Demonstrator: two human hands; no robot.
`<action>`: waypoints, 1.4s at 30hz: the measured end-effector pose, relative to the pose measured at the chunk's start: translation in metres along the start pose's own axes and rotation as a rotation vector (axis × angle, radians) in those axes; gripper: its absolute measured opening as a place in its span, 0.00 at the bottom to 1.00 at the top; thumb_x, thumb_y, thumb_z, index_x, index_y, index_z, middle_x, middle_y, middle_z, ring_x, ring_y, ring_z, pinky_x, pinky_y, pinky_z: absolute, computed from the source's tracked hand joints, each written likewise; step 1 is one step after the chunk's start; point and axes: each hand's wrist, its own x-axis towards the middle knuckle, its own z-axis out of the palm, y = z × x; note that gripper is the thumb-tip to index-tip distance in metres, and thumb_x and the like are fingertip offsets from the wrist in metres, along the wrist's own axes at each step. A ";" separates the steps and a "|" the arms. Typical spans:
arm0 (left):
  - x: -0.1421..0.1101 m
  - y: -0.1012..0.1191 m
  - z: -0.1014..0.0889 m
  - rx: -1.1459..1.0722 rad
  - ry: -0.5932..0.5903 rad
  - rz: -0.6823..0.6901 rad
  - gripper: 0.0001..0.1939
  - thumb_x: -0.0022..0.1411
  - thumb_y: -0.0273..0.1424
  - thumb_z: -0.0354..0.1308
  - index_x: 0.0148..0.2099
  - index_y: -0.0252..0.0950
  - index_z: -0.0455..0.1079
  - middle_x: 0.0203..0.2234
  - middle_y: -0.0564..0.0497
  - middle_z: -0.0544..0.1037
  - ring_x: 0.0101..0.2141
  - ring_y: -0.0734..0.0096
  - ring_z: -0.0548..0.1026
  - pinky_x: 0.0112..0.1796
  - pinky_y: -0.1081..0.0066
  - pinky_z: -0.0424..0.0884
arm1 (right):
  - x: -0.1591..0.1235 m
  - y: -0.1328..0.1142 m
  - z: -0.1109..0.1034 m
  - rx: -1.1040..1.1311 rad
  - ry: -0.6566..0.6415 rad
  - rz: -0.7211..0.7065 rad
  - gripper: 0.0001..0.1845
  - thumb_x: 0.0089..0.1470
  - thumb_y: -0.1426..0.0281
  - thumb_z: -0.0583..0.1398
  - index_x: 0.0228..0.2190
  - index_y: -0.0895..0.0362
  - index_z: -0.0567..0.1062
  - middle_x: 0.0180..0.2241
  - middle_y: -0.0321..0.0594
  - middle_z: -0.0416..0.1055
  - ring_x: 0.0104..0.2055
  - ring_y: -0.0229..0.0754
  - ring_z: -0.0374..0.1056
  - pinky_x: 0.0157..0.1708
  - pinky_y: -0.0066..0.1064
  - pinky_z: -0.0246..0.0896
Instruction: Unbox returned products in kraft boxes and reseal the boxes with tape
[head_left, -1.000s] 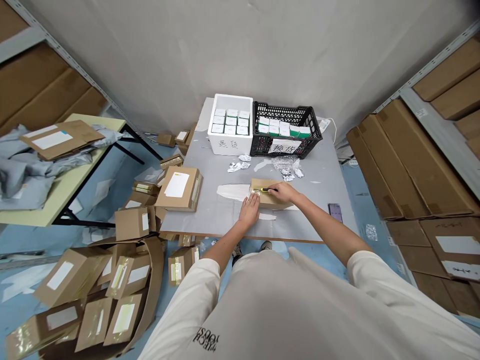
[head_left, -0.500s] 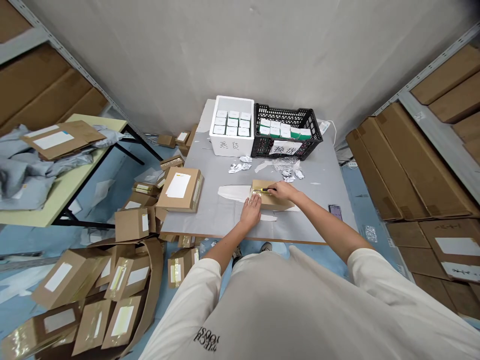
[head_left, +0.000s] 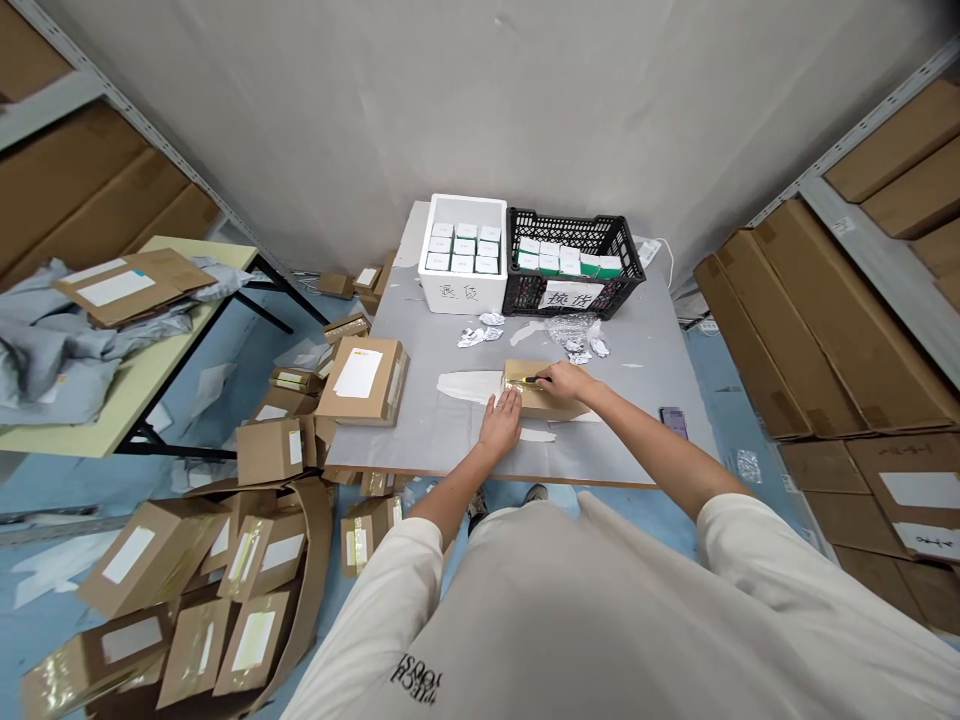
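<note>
A small cardboard box (head_left: 551, 405) with clear tape on its left end lies on the grey-topped table (head_left: 435, 445). My right hand (head_left: 568, 382) is closed around a black and yellow box cutter (head_left: 534, 380), whose tip end rests at the taped part of the box top. Flat against the left end of the same box, my left hand (head_left: 501, 420) has its fingers stretched out and holds nothing. A torn white patch (head_left: 469, 386) shows on the tabletop left of the box.
A larger labelled box (head_left: 364, 380) stands on the left. At the back are a white foam bin (head_left: 463, 293) and a black crate (head_left: 574, 292) of small boxes. Crumpled paper (head_left: 480, 334) and a phone (head_left: 673, 421) lie on the table. Cartons (head_left: 270, 450) crowd the floor at left.
The camera view has shifted slightly. Both hands, the box cutter and the box keep nearly the same places.
</note>
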 end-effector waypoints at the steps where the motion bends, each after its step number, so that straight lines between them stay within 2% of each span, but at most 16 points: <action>1: 0.000 0.000 0.000 -0.003 -0.001 -0.005 0.40 0.64 0.26 0.49 0.76 0.32 0.45 0.73 0.38 0.52 0.73 0.54 0.48 0.70 0.48 0.40 | -0.002 0.002 0.000 0.001 0.002 0.007 0.22 0.65 0.56 0.54 0.47 0.50 0.84 0.38 0.46 0.82 0.40 0.52 0.75 0.40 0.36 0.61; 8: 0.001 0.002 0.002 0.024 0.005 -0.019 0.38 0.66 0.27 0.47 0.76 0.30 0.47 0.73 0.36 0.53 0.73 0.53 0.49 0.70 0.48 0.42 | -0.008 0.009 0.003 0.020 0.022 0.023 0.21 0.64 0.56 0.55 0.47 0.48 0.84 0.36 0.45 0.82 0.39 0.52 0.75 0.41 0.37 0.62; 18: 0.002 0.002 0.005 0.202 -0.021 -0.022 0.36 0.68 0.30 0.45 0.76 0.29 0.47 0.74 0.39 0.51 0.73 0.55 0.49 0.70 0.50 0.46 | -0.014 0.010 -0.003 -0.100 -0.080 0.006 0.23 0.69 0.59 0.51 0.51 0.51 0.81 0.47 0.46 0.80 0.47 0.50 0.74 0.42 0.33 0.61; 27: 0.001 0.006 0.003 0.220 -0.033 -0.022 0.37 0.67 0.30 0.47 0.75 0.28 0.47 0.74 0.38 0.51 0.73 0.54 0.49 0.69 0.49 0.47 | -0.024 0.028 -0.003 -0.010 -0.115 0.060 0.22 0.67 0.58 0.51 0.50 0.47 0.81 0.45 0.42 0.81 0.45 0.49 0.73 0.38 0.32 0.58; 34: 0.002 0.007 0.004 0.222 -0.028 -0.031 0.37 0.68 0.30 0.47 0.76 0.30 0.46 0.74 0.38 0.52 0.73 0.54 0.49 0.69 0.49 0.48 | -0.028 0.037 -0.008 -0.046 -0.128 0.095 0.21 0.66 0.58 0.52 0.45 0.49 0.83 0.44 0.46 0.80 0.46 0.51 0.72 0.36 0.32 0.57; 38: 0.002 0.008 0.004 0.227 -0.038 -0.037 0.37 0.68 0.30 0.47 0.76 0.30 0.46 0.74 0.39 0.51 0.73 0.55 0.49 0.69 0.49 0.48 | -0.041 0.050 -0.011 -0.068 -0.147 0.122 0.21 0.65 0.58 0.53 0.45 0.50 0.83 0.43 0.47 0.80 0.45 0.50 0.72 0.36 0.32 0.58; 42: 0.002 0.010 0.004 0.242 -0.047 -0.043 0.38 0.68 0.30 0.47 0.76 0.30 0.45 0.74 0.39 0.49 0.73 0.54 0.50 0.69 0.49 0.48 | -0.063 0.078 -0.014 -0.083 -0.144 0.187 0.22 0.65 0.57 0.53 0.47 0.50 0.83 0.44 0.49 0.80 0.43 0.51 0.73 0.35 0.34 0.59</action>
